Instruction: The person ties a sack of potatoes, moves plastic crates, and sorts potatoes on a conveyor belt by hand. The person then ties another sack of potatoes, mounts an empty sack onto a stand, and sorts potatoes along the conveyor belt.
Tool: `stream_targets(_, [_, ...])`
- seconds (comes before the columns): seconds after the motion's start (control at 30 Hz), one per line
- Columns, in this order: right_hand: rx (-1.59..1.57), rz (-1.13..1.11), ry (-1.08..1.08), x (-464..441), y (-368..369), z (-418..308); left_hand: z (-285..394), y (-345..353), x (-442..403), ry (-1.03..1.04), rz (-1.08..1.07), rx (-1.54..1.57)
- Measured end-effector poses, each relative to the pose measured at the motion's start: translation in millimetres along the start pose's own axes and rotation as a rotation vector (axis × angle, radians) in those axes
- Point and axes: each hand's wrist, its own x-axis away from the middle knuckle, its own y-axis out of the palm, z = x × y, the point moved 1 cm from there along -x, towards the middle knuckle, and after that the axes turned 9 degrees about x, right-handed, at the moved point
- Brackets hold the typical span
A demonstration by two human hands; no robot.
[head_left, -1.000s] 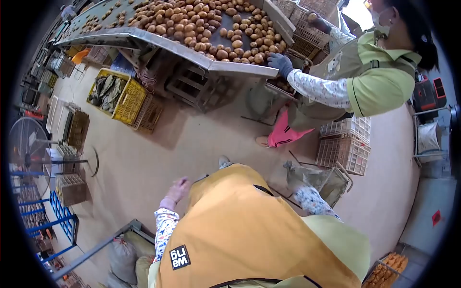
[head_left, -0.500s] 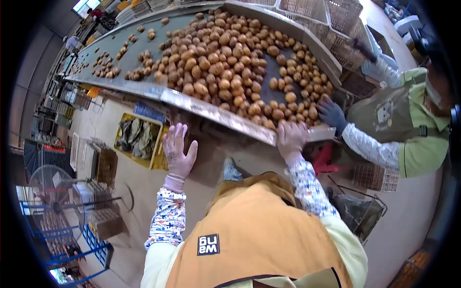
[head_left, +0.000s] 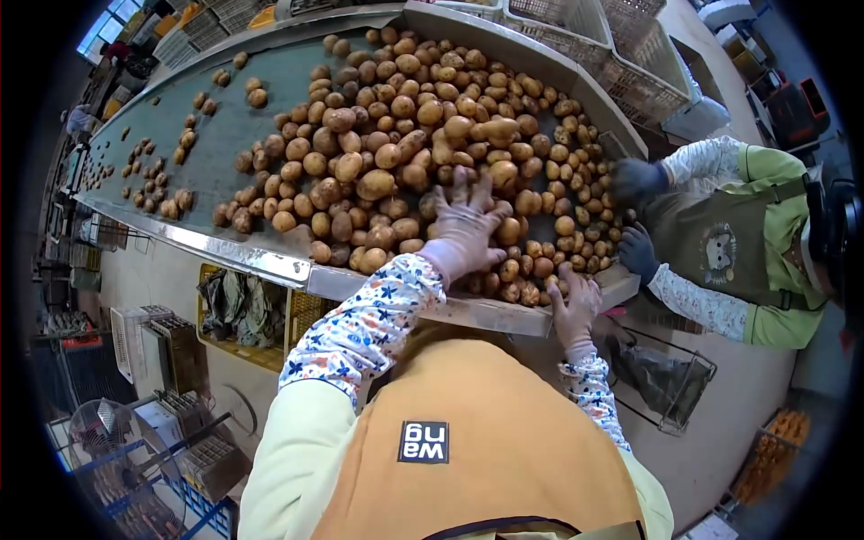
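A heap of potatoes (head_left: 387, 126) covers the near end of a green conveyor belt (head_left: 198, 171) with a metal rim (head_left: 342, 285). My left hand (head_left: 463, 225), in a thin pale glove, lies on the heap with its fingers spread over the potatoes. At the front rim, near the right corner, is my right hand (head_left: 576, 309), gloved the same way. Its fingers are apart and reach over the edge beside the smaller potatoes (head_left: 531, 279). Neither hand is closed around a potato.
Across the right end stands a co-worker in an apron (head_left: 711, 238), dark gloved hands (head_left: 637, 254) at the potatoes. Plastic crates (head_left: 562, 27) are stacked behind. Below the belt are a yellow crate (head_left: 261, 351) with cloths and a wire frame (head_left: 679, 396) holding a dark bag.
My left hand has moved from in front of the rim onto the heap. My right hand has shifted slightly right along the edge. The view has moved nearer the belt.
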Motion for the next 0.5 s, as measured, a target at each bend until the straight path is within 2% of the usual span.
stream_targets(0.07, [-0.359,0.095,0.142,-20,-2,-19,9,19,22,0.209,0.039,0.194])
stream_targets(0.13, [-0.576,0.040,-0.143,-32,-3,-53,8,8,58,0.416,0.118,0.373])
stream_targets(0.2, [-0.252,-0.058,-0.404,-39,-5,-80,-9,-12,90,0.348,0.383,0.453])
stream_targets(0.23, [-0.088,-0.192,-0.451,-51,-5,-83,-23,-22,104,0.281,0.510,0.431])
stream_targets(0.27, [0.068,-0.006,-0.429,-64,18,-73,-39,-29,115,0.211,0.643,0.411])
stream_targets(0.33, [-0.052,-0.108,-0.182,-114,19,-53,-69,-29,133,-0.031,0.791,0.372])
stream_targets(0.4, [-0.028,-0.041,-0.193,-122,12,-66,-82,-29,138,-0.190,0.896,0.463])
stream_targets(0.43, [-0.001,0.027,-0.202,-122,8,-77,-81,-26,138,-0.211,0.891,0.364])
stream_targets(0.47, [0.023,-0.090,-0.439,-113,2,-97,-79,-27,138,-0.217,0.883,0.374])
stream_targets(0.5, [0.140,-0.150,-0.533,-114,2,-106,-76,-29,137,-0.183,0.899,0.311])
